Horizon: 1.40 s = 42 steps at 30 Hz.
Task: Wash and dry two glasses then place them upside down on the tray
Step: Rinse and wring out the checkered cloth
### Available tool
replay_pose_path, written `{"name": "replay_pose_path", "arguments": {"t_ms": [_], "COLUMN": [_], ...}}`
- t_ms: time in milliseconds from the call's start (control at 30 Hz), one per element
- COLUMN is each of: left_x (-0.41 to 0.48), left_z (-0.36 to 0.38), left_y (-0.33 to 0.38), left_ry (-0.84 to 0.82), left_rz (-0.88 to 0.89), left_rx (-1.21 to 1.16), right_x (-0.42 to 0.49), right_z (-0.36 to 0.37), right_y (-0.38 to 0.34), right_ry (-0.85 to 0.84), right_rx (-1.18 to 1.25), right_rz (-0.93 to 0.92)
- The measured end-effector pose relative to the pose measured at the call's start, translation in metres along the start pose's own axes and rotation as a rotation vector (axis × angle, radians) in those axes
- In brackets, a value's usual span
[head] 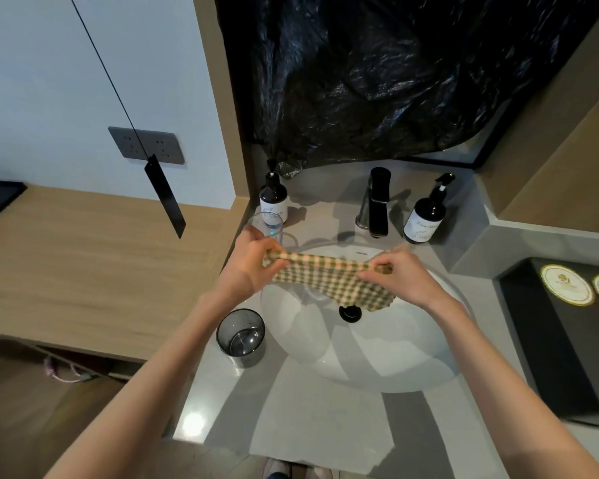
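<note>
While the grey table (325, 420) spreads widest, with the white basin (412, 357) set in it and the black tray (550, 357) lying at its right side, both glasses stand upright on the left of the basin, well apart from that tray: the smoky glass (241, 331) near the front, the clear glass (266, 226) further back. The checked cloth (332, 274) hangs stretched above the basin, so drying seems about to start and neither glass is turned over yet. The likeliest mishap is a knock, since the clear glass stands just behind the left hand (253, 267) and a careless move of the knuckles could tip it into the basin; whether they touch I cannot tell. A wet glass could also slip through the cloth on the long carry across to the tray. Each grip is narrow: the left hand pinches one top corner of the cloth, the right hand (402, 274) pinches the other
</note>
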<state>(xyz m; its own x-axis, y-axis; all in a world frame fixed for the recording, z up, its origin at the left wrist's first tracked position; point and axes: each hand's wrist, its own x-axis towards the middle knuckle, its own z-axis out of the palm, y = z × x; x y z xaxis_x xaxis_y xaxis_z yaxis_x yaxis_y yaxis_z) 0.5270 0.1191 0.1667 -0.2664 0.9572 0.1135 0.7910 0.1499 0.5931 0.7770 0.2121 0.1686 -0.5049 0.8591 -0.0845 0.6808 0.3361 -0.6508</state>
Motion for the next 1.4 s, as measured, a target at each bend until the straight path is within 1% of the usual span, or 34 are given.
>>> {"name": "replay_pose_path", "arguments": {"t_ms": [67,100,167,233,300,333,433,500,567,633,700,733,767,800,900,933,967,1067,1167,1200,1267,1400], "left_x": [0.001,0.002,0.004,0.003,-0.002,-0.005,-0.015,-0.022,-0.029,-0.033,-0.038,-0.041,-0.046,-0.052,-0.073,-0.081,-0.089,-0.110,-0.121,-0.122,-0.123,-0.124], "left_z": [0.001,0.000,-0.004,-0.005,0.000,0.004,0.015,0.024,0.031,0.033,0.029,0.026,0.022,0.017,0.006,0.003,0.001,0.002,0.011,0.013,0.019,0.022], "left_y": [-0.003,-0.002,0.002,0.013,0.027,0.033,0.047,0.052,0.058,0.060,0.056,0.052,0.047,0.039,0.002,-0.012,-0.026,-0.054,-0.061,-0.060,-0.058,-0.055], "left_ry": [0.004,-0.021,-0.097,-0.125,-0.088,-0.059,-0.016,-0.047,-0.094,-0.167,-0.241,-0.246,-0.220,-0.156,0.125,0.169,0.175,0.079,-0.030,-0.052,-0.051,0.041], "left_rz": [-0.006,-0.021,-0.099,-0.202,-0.238,-0.223,-0.145,-0.089,-0.003,0.110,0.188,0.208,0.209,0.208,0.216,0.207,0.180,0.017,-0.175,-0.211,-0.245,-0.316], "left_rx": [-0.029,-0.064,-0.184,-0.367,-0.502,-0.550,-0.605,-0.615,-0.567,-0.498,-0.462,-0.445,-0.420,-0.390,-0.235,-0.180,-0.131,-0.071,-0.201,-0.261,-0.324,-0.404], "right_x": [0.000,-0.001,-0.001,0.001,0.000,-0.001,-0.005,-0.006,-0.009,-0.012,-0.015,-0.017,-0.018,-0.018,-0.019,-0.020,-0.020,-0.022,-0.024,-0.024,-0.024,-0.025], "right_z": [0.001,0.000,-0.003,-0.002,0.003,0.006,0.016,0.021,0.024,0.027,0.031,0.033,0.034,0.035,0.042,0.046,0.050,0.068,0.084,0.088,0.094,0.096], "right_y": [0.005,0.004,0.000,-0.009,-0.024,-0.031,-0.046,-0.052,-0.054,-0.053,-0.048,-0.046,-0.044,-0.042,-0.042,-0.044,-0.045,-0.052,-0.060,-0.061,-0.064,-0.067], "right_ry": [0.129,0.180,0.217,0.230,0.239,0.209,0.033,-0.045,-0.094,-0.091,-0.029,0.009,0.041,0.063,0.083,0.079,0.069,0.008,-0.027,-0.034,-0.044,-0.020], "right_rx": [-0.163,-0.191,-0.130,0.120,0.430,0.560,0.877,1.087,1.199,1.205,1.177,1.167,1.153,1.131,1.071,1.050,1.025,0.942,0.914,0.908,0.898,0.876], "right_rz": [-0.007,-0.032,-0.052,0.027,0.142,0.199,0.313,0.357,0.371,0.353,0.351,0.364,0.372,0.368,0.332,0.320,0.305,0.261,0.257,0.256,0.250,0.241]}}
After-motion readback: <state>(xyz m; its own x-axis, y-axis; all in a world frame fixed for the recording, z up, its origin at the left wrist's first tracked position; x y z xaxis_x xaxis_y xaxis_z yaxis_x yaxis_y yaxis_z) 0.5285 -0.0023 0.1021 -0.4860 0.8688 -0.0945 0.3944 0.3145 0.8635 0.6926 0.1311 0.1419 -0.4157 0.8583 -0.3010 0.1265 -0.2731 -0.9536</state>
